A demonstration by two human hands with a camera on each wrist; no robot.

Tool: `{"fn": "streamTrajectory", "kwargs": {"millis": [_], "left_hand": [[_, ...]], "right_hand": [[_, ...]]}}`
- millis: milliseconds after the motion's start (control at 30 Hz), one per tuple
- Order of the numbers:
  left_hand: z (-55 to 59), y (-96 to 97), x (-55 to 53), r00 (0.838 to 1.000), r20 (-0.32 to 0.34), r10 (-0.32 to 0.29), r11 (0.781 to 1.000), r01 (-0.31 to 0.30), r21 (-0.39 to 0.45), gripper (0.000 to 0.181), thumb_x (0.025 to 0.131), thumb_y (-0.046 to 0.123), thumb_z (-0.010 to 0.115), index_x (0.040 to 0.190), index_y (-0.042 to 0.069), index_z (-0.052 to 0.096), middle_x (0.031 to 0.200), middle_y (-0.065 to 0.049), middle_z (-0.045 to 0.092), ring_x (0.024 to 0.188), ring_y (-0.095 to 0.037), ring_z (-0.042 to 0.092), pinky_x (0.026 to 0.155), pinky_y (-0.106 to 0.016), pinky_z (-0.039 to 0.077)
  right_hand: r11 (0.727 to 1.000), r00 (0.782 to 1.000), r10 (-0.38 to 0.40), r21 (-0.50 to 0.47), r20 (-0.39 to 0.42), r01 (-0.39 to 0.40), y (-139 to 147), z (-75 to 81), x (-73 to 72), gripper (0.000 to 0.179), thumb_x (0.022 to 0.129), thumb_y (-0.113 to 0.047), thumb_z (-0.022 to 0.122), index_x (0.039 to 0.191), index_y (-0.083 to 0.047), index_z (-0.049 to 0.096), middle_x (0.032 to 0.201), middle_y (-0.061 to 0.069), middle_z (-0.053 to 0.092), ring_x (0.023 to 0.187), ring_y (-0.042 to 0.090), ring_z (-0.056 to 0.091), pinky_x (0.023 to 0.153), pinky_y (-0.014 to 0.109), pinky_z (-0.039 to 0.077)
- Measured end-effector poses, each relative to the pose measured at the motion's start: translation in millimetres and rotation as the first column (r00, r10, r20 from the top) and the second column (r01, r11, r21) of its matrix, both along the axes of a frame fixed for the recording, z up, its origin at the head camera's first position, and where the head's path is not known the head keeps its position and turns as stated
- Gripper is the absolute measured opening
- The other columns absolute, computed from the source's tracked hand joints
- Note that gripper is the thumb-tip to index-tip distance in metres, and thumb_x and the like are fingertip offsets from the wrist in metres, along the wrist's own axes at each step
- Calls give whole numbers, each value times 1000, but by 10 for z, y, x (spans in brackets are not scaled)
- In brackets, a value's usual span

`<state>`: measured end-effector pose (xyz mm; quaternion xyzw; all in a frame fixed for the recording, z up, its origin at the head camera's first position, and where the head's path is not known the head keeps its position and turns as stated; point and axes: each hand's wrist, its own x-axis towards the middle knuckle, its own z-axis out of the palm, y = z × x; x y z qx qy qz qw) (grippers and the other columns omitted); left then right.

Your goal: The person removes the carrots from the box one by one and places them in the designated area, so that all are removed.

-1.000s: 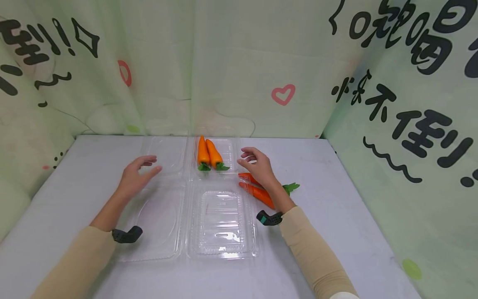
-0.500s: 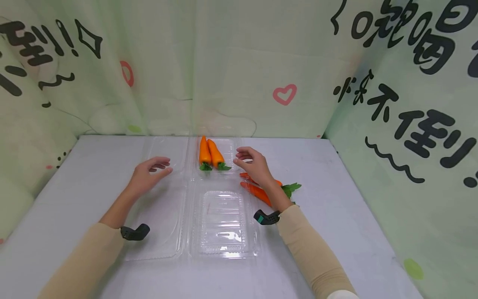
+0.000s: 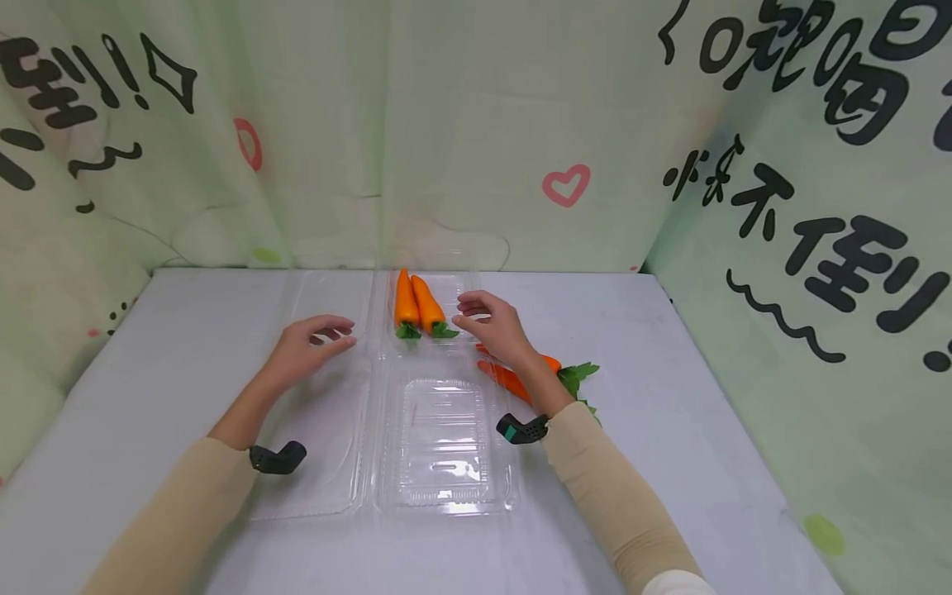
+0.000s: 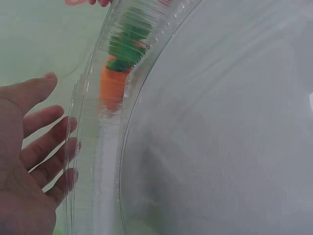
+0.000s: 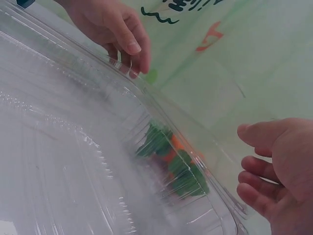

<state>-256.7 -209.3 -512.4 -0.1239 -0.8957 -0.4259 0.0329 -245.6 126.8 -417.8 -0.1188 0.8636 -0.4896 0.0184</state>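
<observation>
Two orange toy carrots point(image 3: 429, 306) with green leaf tops lie in the far clear plastic container point(image 3: 455, 285), its transparent lid spread out to the left. My right hand point(image 3: 491, 325) hovers over that container's right side, fingers loosely bent and holding nothing, fingertips close to the nearer carrot's leaves. Over the clear lids on the left is my left hand point(image 3: 311, 347), thumb apart from relaxed fingers, also holding nothing. In the left wrist view the left hand point(image 4: 34, 152) appears beside the plastic rim; in the right wrist view carrot leaves point(image 5: 188, 174) show through the clear wall.
Nearer on the white table point(image 3: 595, 512), a second clear container point(image 3: 446, 446) lies opened flat, its lid point(image 3: 312, 463) to the left. Redder carrots point(image 3: 506, 380) lie right of it, partly hidden under the right forearm. A pale green printed curtain point(image 3: 461, 149) encloses the back and sides.
My left hand has moved right, toward the far container. The right hand has shifted slightly left, closer to the orange carrots. The carrots and containers stay where they were.
</observation>
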Motion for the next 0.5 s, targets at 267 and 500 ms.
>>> {"fn": "streamTrajectory", "kwargs": {"millis": [267,500], "left_hand": [[61,118,2,999,25,-22,1000,22,-6,47,84,56,66,119,24,65,112,5,67,98,-15,61,89,-40,52],[253,213,145,997,77,-7,1000,9,-21,41,87,51,66,116,23,66,111,3,67,97,-16,60,86,-36,52]], "right_hand": [[1000,1000,-2,29,16,1,-71,-5,-33,39,92,-23,67,127,-9,57,120,10,63,114,26,59,101,37,50],[1000,999,13,24,37,-13,-145,-12,-55,38,91,-21,67,126,-8,57,120,10,63,115,28,59,101,38,49]]}}
